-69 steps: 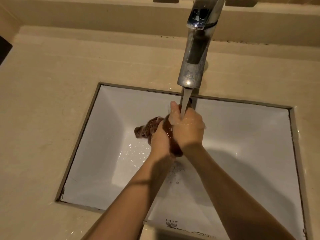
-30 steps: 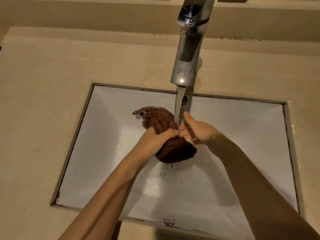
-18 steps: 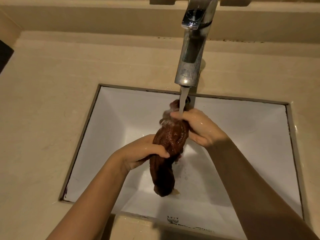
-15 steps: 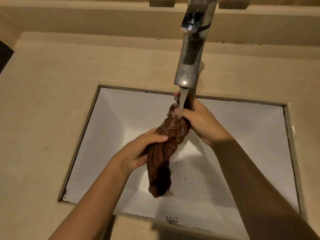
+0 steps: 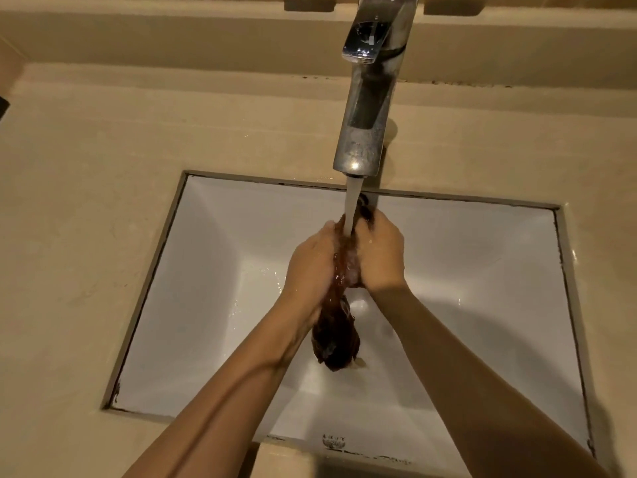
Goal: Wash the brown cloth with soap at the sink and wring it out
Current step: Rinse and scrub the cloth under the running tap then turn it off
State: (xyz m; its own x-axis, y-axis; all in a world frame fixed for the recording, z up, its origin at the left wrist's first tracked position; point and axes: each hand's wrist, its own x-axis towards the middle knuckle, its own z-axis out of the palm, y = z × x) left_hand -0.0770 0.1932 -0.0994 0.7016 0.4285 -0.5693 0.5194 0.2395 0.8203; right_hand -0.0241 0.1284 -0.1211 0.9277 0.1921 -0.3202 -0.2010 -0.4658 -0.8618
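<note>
A wet brown cloth [image 5: 336, 334] hangs bunched over the white sink basin [image 5: 220, 257], pressed between my two palms. My left hand [image 5: 312, 267] grips it from the left and my right hand [image 5: 379, 257] from the right, side by side. The cloth's lower end dangles below my wrists; a small dark tip shows above my fingers. Water runs from the chrome faucet [image 5: 365, 132] in a stream [image 5: 352, 205] that lands on the cloth between my hands. No soap is visible.
A beige stone counter [image 5: 86, 219] surrounds the rectangular basin, with a raised ledge [image 5: 172, 32] along the back wall. Drops lie on the basin floor to the left of my hands. A dark edge shows at the far left of the counter.
My left hand has risen up the cloth to sit level with my right hand, closing the gap. The cloth now hangs shorter and more bunched below my hands. Water keeps running.
</note>
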